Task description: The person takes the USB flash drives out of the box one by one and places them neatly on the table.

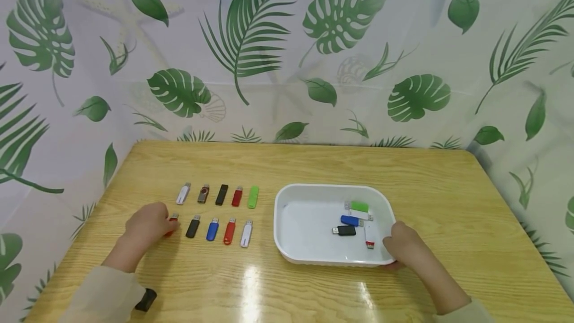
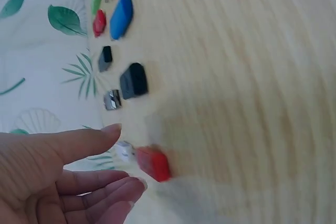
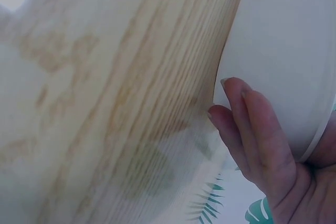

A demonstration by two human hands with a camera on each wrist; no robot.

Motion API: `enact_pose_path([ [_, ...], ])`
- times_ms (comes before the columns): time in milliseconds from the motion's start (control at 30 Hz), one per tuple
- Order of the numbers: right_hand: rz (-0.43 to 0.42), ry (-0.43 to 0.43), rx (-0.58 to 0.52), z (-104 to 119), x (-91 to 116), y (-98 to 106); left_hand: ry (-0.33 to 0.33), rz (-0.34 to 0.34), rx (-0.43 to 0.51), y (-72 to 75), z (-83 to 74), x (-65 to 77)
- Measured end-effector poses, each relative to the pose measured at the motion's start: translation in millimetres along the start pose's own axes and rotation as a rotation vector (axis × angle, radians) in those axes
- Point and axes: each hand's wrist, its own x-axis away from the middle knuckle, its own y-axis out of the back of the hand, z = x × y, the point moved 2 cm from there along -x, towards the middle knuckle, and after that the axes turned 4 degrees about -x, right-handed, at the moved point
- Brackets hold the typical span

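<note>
My left hand (image 1: 147, 224) hovers by a red USB stick (image 2: 153, 164) at the left end of the front row; in the left wrist view its thumb and fingers stand apart, just short of the stick. Right behind that stick lies a white USB stick (image 1: 183, 194), and a black USB stick (image 1: 193, 227) is to its right. With my right hand (image 1: 405, 244) I hold the right side of a white plastic tray (image 1: 305, 223), thumb over the rim and fingers against the outer wall. Inside the tray, several USB sticks, among them a blue one (image 1: 350, 221), lie loosely at the right.
Two rows of USB sticks lie left of the tray on the wooden table (image 1: 314, 293), including a green one (image 1: 253, 197) and a second blue one (image 1: 213, 230). A leaf-patterned cloth (image 1: 278, 88) rises behind the table. By the left sleeve is a black object (image 1: 146, 299).
</note>
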Motion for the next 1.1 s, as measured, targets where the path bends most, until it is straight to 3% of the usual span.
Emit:
enact_pose_path([
  [233,0.002,-0.015,-0.003,1,0,0,-0.001,-0.055,-0.081,15.7,-19.8,6.6],
  [467,0.000,-0.020,0.008,2,-2,-1,-0.043,-0.035,-0.076,20.6,-31.1,5.4],
  [767,-0.003,-0.012,-0.001,3,-1,1,-0.124,-0.039,-0.081,30.3,-58.6,0.1],
  [1100,-0.002,-0.003,-0.003,0,1,-1,-0.248,-0.071,-0.082,26.8,-97.7,-1.0],
])
